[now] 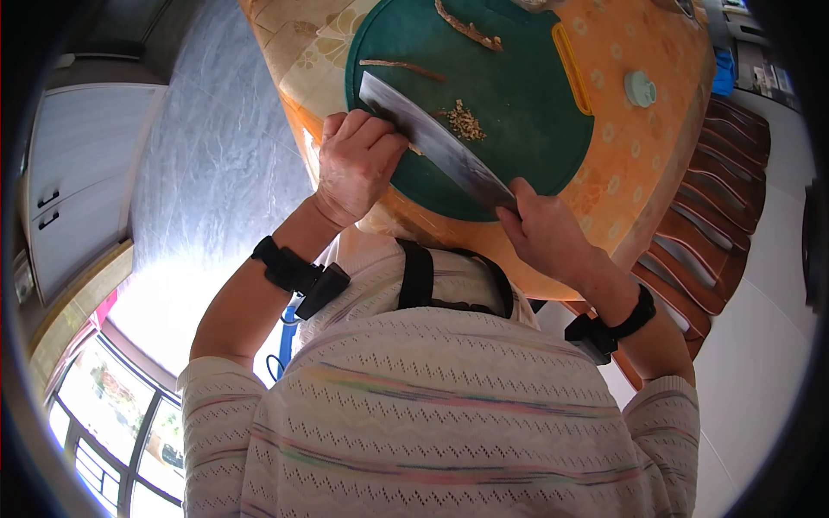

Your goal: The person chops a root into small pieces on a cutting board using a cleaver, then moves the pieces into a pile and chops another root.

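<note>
A kitchen cleaver (442,145) lies slantwise over the round green cutting board (527,147), its wide blade pointing to the far left. My right hand (553,229) is wrapped round its handle at the near end. Close against the blade's left side, my left hand (358,160) is curled with knuckles up. By its fingertips a small pale end of root (415,149) shows; the rest is hidden. Beyond the blade sits a small heap of chopped tan bits (465,121). A thin brown root (401,67) and a thicker, bent root (469,26) lie farther back.
The board has a yellow handle (572,69) on its right. A pale green cap (640,89) sits on the orange patterned tablecloth (617,147). A wooden slatted seat (704,216) stands right of the table, and grey marbled floor (224,129) is at left.
</note>
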Tool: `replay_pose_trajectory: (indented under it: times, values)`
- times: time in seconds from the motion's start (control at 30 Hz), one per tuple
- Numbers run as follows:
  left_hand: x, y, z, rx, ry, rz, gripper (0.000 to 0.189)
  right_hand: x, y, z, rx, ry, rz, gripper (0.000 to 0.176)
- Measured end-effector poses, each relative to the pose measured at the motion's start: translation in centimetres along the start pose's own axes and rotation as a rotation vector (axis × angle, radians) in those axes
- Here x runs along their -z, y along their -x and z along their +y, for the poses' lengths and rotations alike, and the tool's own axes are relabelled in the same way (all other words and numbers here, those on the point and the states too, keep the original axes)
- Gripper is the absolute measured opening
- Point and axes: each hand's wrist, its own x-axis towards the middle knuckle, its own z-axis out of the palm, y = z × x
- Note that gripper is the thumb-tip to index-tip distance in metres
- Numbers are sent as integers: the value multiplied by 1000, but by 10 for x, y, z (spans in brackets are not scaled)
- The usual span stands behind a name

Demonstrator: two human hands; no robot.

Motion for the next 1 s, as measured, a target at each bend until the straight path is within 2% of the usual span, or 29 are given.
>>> replay_pose_trajectory:
  times: [1.0]
  values:
    - [1,-1,-1,7,0,-4,18,2,0,-5,-34,-20,-18,16]
